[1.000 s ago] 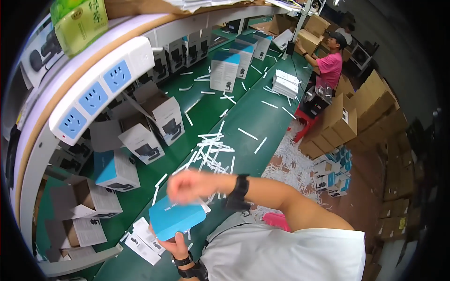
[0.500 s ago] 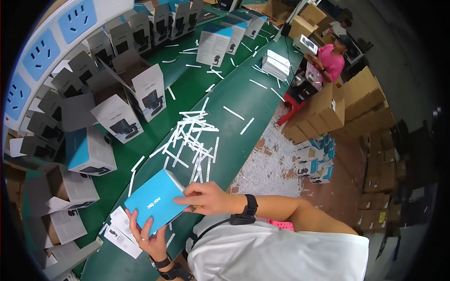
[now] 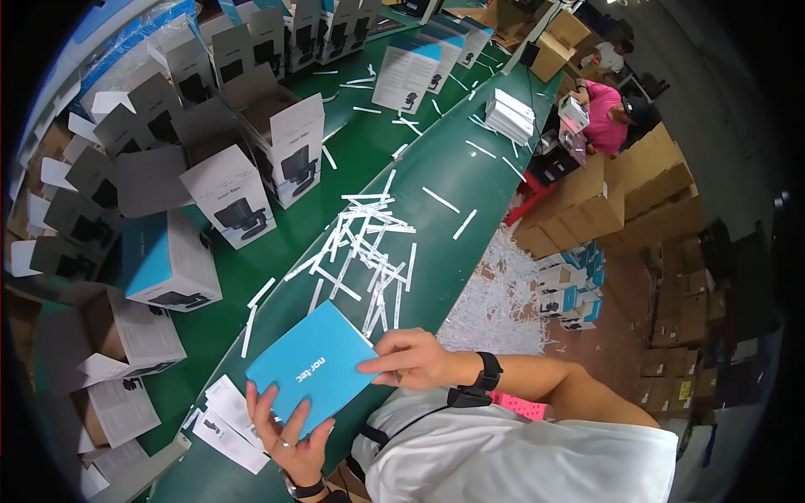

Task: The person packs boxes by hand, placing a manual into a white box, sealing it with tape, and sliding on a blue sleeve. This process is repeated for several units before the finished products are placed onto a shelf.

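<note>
A flat, bright blue box (image 3: 293, 348) with white lettering is held tilted over the near part of the green table. My left hand (image 3: 292, 434) supports it from the lower left, fingers spread across the blue face and a ring on one finger. At the right edge, my right hand (image 3: 412, 359) grips the box with its thumb on the face. Something small shows under the right hand's fingers, too little of it to name. White printed leaflets (image 3: 231, 423) lie beside the left hand. Just beyond the box is a loose heap of white paper strips (image 3: 369, 243).
Open white cartons (image 3: 231, 197) with a black device pictured on them line the green table (image 3: 428, 251) at the left. A stack of white boxes (image 3: 509, 116) stands farther along. A person in pink (image 3: 605, 117) works beyond, near brown cartons (image 3: 579, 201). Shredded paper (image 3: 495, 293) covers the floor.
The view has shifted, so most things sit a little farther right. The box's blue face now turns more toward me. The person in pink has leaned forward with a white box.
</note>
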`<state>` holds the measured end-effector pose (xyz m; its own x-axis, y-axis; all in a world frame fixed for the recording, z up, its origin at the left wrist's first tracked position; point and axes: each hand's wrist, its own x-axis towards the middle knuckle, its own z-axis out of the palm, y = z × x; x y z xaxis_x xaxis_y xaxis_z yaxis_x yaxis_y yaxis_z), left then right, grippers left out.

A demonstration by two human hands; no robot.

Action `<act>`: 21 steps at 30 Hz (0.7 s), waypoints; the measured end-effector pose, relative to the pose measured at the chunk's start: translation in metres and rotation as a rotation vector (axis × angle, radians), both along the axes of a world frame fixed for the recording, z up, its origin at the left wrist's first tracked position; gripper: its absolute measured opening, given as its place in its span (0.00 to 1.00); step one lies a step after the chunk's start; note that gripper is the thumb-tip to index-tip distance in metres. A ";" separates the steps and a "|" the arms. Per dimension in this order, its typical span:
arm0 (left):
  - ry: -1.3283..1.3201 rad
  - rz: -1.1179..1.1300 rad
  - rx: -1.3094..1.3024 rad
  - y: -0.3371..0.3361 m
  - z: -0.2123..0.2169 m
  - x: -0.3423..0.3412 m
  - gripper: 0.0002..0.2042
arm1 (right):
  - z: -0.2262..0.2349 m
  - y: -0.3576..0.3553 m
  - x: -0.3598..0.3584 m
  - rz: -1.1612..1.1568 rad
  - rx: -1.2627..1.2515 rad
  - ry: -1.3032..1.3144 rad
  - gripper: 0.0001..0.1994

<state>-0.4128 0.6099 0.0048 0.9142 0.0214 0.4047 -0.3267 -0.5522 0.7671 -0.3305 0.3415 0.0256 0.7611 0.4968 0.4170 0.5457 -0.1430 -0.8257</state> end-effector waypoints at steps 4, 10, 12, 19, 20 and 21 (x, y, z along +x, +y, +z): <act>-0.061 -0.013 0.105 0.012 -0.011 -0.005 0.20 | -0.012 0.000 -0.002 -0.037 -0.107 -0.200 0.18; -0.146 -0.083 0.388 0.029 0.006 0.002 0.21 | -0.007 0.009 0.003 -0.095 -0.242 -0.386 0.18; -0.161 -0.077 0.369 0.018 0.003 0.011 0.21 | -0.009 0.011 0.006 -0.121 -0.203 -0.444 0.18; -0.085 -0.229 0.585 0.029 0.025 -0.003 0.29 | -0.016 0.005 0.001 -0.031 -0.171 -0.477 0.21; -0.064 -0.239 0.618 0.029 0.027 -0.001 0.29 | -0.016 0.006 0.003 -0.032 -0.156 -0.474 0.21; -0.056 -0.264 0.633 0.028 0.029 0.000 0.28 | -0.016 0.006 0.005 -0.039 -0.155 -0.481 0.21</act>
